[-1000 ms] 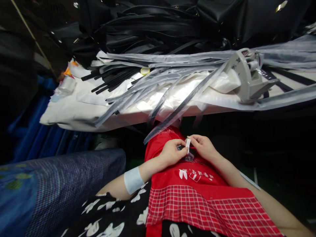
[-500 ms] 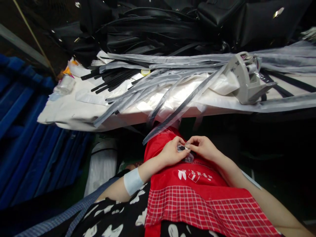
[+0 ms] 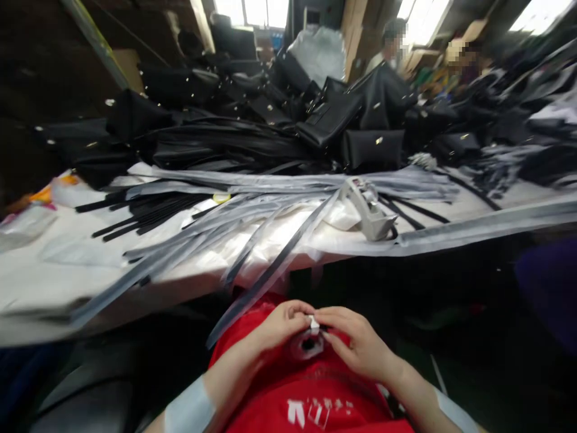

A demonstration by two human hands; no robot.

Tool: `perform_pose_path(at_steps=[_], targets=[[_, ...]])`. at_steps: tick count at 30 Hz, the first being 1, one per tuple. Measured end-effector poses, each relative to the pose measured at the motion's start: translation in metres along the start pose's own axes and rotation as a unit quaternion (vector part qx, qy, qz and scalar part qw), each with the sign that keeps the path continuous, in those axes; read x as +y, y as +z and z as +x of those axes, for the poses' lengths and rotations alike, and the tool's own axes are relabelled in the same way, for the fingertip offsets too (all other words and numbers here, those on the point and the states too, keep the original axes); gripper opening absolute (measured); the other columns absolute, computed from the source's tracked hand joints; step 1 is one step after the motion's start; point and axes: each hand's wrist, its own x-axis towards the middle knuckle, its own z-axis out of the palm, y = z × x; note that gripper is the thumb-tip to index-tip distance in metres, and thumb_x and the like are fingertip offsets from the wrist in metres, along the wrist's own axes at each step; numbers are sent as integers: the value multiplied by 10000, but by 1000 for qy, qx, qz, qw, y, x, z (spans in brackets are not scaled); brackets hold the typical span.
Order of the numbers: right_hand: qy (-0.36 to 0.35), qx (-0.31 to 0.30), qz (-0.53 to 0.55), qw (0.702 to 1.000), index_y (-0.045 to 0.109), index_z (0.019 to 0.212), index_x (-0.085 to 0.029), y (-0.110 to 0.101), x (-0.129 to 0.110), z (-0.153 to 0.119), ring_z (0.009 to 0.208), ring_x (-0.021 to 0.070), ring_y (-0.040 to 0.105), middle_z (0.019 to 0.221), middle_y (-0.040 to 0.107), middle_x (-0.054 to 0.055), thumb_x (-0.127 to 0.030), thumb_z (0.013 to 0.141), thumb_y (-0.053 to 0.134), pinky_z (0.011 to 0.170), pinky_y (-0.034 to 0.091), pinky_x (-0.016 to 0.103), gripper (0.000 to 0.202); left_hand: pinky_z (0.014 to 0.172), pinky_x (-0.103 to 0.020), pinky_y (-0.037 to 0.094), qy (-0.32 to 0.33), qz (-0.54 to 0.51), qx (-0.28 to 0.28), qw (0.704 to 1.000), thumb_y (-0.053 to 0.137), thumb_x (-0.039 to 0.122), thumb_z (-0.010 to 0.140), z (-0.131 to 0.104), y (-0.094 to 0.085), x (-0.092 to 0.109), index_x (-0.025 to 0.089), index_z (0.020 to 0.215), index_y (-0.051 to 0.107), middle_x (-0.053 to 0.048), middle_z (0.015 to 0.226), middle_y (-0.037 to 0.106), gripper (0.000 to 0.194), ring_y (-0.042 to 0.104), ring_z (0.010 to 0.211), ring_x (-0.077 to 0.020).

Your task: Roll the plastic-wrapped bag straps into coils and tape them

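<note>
Over the red apron on my lap, my left hand pinches a small white piece between thumb and fingers. From the other side, my right hand meets it, its fingertips at the same piece. Just below the fingers lies a clear plastic bit with a dark centre. Some of the fingertips overlap, and fine detail is blurred.
On the white-covered table lie plastic-wrapped strips, black straps and a grey tape dispenser. Black bags are piled behind. A person is in the background.
The view has tilted up and turned right, showing more bags and the windows. My hands remain together; the white piece between them now shows more, and my right fingers reach out straighter.
</note>
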Motion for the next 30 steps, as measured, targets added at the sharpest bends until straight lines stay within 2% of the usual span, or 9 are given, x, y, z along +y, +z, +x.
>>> perform_pose_path(at_steps=[3,6,8,10,14,20,23,27,30], targets=[[53,162,-85,982,670,1116,-244,-56,32,22,1070,240,645,1124,711,85,-248,895,546,969,508,402,253,499,-196,347,4,34,-1,999,824,494,563,18,-3,-9,135,947,595,14,598,608,573,534,501,-96],[185,322,-129,920,686,1056,-198,-132,76,51,1068,259,618,1114,691,114,-333,877,532,1002,452,421,272,483,-190,298,29,60,-3,998,807,526,582,23,-7,-14,147,974,583,36,564,566,590,476,477,-81],[223,334,-123,907,690,1068,-173,-171,105,72,1091,281,595,1148,673,134,-347,849,539,1011,423,451,317,491,-196,286,47,66,-7,997,795,539,601,19,-7,-15,156,989,584,29,579,571,584,468,486,-85],[250,310,-95,912,729,931,-173,-193,127,91,1004,275,629,1021,718,116,-346,816,557,949,458,432,269,511,-210,296,54,66,-4,996,786,570,601,16,-7,-18,165,1006,584,8,611,596,606,499,512,-105],[273,250,-12,929,731,698,-153,-197,145,115,706,216,660,715,736,77,-380,778,571,710,519,327,290,504,-223,270,39,68,19,997,785,682,496,21,-15,-31,162,985,590,14,582,553,740,487,515,-114],[254,277,45,926,729,843,-149,-189,132,101,851,223,676,875,756,84,-468,732,628,772,515,313,353,501,-221,268,39,48,14,998,793,698,465,26,-30,-38,170,984,589,24,605,522,768,484,540,-115],[271,303,48,912,708,834,-177,-183,129,81,844,224,680,843,750,66,-492,739,626,756,522,323,340,516,-222,289,55,51,13,997,786,709,476,20,-25,-27,164,1001,591,16,627,535,782,493,561,-118],[324,290,67,898,635,624,-198,-169,136,62,537,202,646,558,676,40,-489,704,658,507,497,303,304,542,-229,330,104,76,6,992,762,642,610,10,-11,-4,152,1081,575,-7,658,586,705,529,584,-130],[352,275,75,891,594,543,-204,-157,133,57,410,173,572,447,607,21,-454,659,717,427,448,286,301,554,-236,381,149,85,34,985,742,550,692,2,2,15,150,1113,554,-21,690,619,610,569,596,-138]])
